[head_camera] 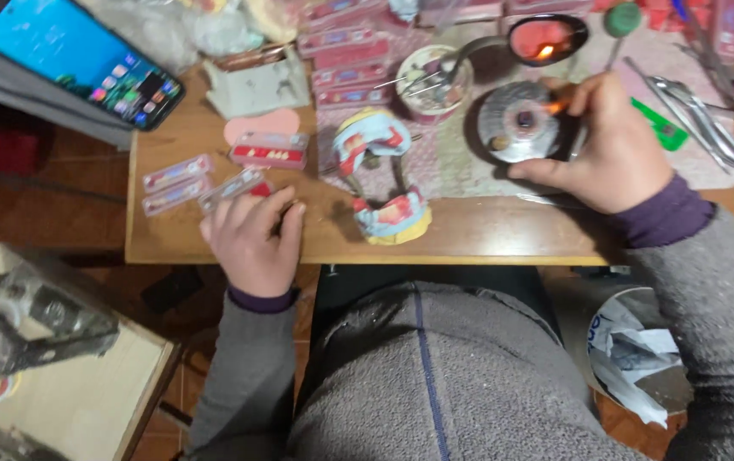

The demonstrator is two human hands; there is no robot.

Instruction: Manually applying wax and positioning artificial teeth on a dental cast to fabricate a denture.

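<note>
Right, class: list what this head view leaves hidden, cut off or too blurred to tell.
- Left hand: fingertips curl under, so whether they grip a clear strip case is unclear.
- Right hand: the thin tool's handle is covered by its fingers.
- Phone: corner cut by the top edge.
- Top-edge clutter: blurred.

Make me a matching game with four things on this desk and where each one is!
Things:
1. phone
2. round metal dish
3. left hand
4. small flame

Places:
A. far edge of the desk, in a dark bowl
B. top left corner, screen lit
C. near desk edge, beside clear strips of teeth
D. under the right hand's thin tool

Pairs: 1-B, 2-D, 3-C, 4-A
</note>
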